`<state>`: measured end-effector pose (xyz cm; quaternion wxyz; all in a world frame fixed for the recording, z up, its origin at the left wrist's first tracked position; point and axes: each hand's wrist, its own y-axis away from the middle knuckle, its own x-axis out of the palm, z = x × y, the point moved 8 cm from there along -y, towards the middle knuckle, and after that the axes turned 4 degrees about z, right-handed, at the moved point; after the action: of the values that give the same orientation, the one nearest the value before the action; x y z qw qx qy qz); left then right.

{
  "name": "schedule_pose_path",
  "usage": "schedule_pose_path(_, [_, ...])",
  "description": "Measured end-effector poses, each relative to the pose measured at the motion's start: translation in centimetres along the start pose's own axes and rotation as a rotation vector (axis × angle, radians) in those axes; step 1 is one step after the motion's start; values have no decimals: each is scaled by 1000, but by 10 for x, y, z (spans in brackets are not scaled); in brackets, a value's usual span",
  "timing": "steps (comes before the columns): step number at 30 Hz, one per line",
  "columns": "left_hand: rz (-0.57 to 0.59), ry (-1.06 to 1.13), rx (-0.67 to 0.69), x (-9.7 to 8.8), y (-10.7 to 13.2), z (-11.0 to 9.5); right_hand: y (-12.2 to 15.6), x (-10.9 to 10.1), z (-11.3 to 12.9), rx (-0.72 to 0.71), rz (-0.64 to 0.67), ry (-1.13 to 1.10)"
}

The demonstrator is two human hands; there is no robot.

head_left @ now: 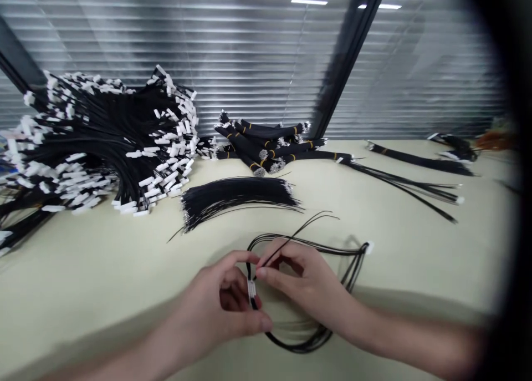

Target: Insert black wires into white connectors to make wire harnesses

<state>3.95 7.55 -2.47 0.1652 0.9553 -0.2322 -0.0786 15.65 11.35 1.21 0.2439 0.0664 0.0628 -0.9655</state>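
My left hand [222, 303] pinches a small white connector [251, 288] fitted to a looped bundle of thin black wires [332, 253]. Its thumb and fingers are closed round the plug. My right hand [301, 281] pinches a single thin black wire [299, 230] whose near end meets the connector and whose free end rises up and to the right. A second white connector [368, 247] ends the loop at the right. Both hands hover low over the pale table [103, 270].
A loose fan of cut black wires [236, 195] lies just beyond my hands. At the back left sits a large heap of black harnesses with white connectors [103, 142]. Tied black bundles [266, 142] lie at the back centre, more harnesses [415, 184] at the right. Window blinds stand behind.
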Motion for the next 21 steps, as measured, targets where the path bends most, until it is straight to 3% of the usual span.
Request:
schedule_pose_path(8, [-16,-28,-26,0,2,0,0,-1,3,-34,-11,141])
schedule_pose_path(21, [10,-74,-40,0,4,-1,9,7,29,-463,80,570])
